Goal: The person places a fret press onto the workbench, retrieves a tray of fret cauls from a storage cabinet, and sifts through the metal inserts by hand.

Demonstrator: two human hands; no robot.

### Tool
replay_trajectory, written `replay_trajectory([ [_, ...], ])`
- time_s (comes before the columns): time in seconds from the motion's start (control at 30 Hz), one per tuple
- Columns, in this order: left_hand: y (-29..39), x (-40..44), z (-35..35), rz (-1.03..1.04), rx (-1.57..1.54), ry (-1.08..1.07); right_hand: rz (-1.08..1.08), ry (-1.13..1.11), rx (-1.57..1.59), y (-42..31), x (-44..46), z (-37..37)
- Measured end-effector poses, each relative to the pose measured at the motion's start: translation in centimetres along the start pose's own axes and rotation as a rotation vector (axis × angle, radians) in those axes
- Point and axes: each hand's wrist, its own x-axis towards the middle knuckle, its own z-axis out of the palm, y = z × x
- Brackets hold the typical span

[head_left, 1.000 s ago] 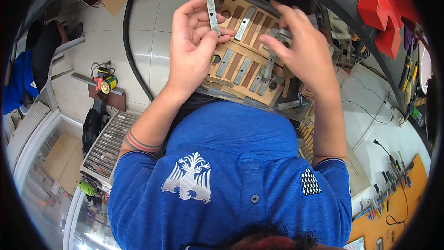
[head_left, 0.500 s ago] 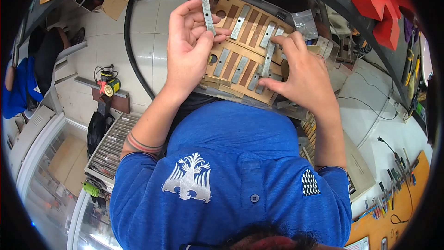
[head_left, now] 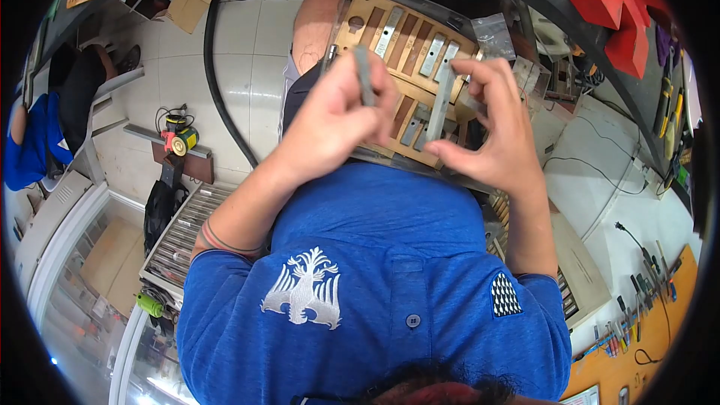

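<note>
My left hand, somewhat blurred, is closed on a short grey metal bar over the left part of a wooden tray. Between the thumb and fingertip of my right hand is a longer grey metal bar, held lengthwise above the tray's right side. The tray has two slotted wooden panels. Several flat metal bars lie in its slots, among them one at the top and one further right. My left hand hides part of the lower panel.
A clear plastic bag lies right of the tray. At the left are a red and yellow tool, a black hose and a case of metal bars. Hand tools lie on an orange board. Another person's legs show far left.
My left hand has turned over and moved right and down with the short bar. My right hand has taken hold of the longer bar and lifted it off the tray.
</note>
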Motion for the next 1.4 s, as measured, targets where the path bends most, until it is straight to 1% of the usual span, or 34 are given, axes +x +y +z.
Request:
replay_trajectory([
  [0.03, -0.3, 0.0, 0.6, -0.06, -0.026, -0.029, -0.019, -0.002, 0.038, 0.0, -0.3, 0.5],
  [0.07, -1.0, 0.1, 1.1, -0.072, -0.046, -0.049, -0.037, -0.003, 0.076, 0.0, -0.6, 1.0],
  [0.17, -1.6, 0.4, 1.6, -0.111, -0.103, -0.089, -0.039, -0.005, 0.054, -0.2, -1.2, 2.4],
  [0.2, -1.6, 0.4, 1.6, -0.124, -0.121, -0.098, -0.015, -0.026, 0.075, -0.4, -1.2, 2.5],
  [0.3, -2.4, 0.6, 0.8, -0.088, 0.028, -0.041, -0.002, -0.031, 0.055, -0.4, -1.4, 2.9],
  [0.4, -1.9, 0.7, 0.6, -0.1, 0.073, -0.038, 0.008, -0.025, 0.067, -0.5, -1.5, 3.2],
  [0.5, -2.0, 0.6, 0.7, -0.056, 0.123, -0.03, -0.007, -0.012, 0.06, -0.5, -1.4, 3.4],
  [0.6, -2.1, 0.6, 0.3, -0.036, 0.234, -0.04, -0.01, -0.034, 0.037, -0.6, -1.4, 3.5],
  [0.7, -1.6, 0.3, 0.6, -0.084, 0.061, 0.02, 0.016, -0.042, 0.05, -0.7, -1.3, 3.3],
  [0.8, -1.9, 0.3, 0.3, -0.049, -0.069, -0.002, 0.005, -0.032, 0.049, -0.8, -1.2, 3.4],
  [1.0, -2.2, 0.3, 0.1, -0.015, 0.042, 0.013, 0.036, -0.029, 0.042, -1.1, -1.1, 3.4],
  [1.2, -2.0, 0.5, 0.2, -0.055, -0.025, 0.013, 0.006, 0.002, 0.045, -0.9, -1.0, 3.4],
  [1.3, -1.4, 0.6, 0.8, -0.131, -0.055, 0.047, -0.006, -0.001, 0.05, -1.2, -1.0, 3.4],
  [1.4, -1.4, 0.5, 0.4, -0.174, -0.148, -0.038, -0.073, 0.008, 0.016, -1.3, -0.6, 3.9],
])
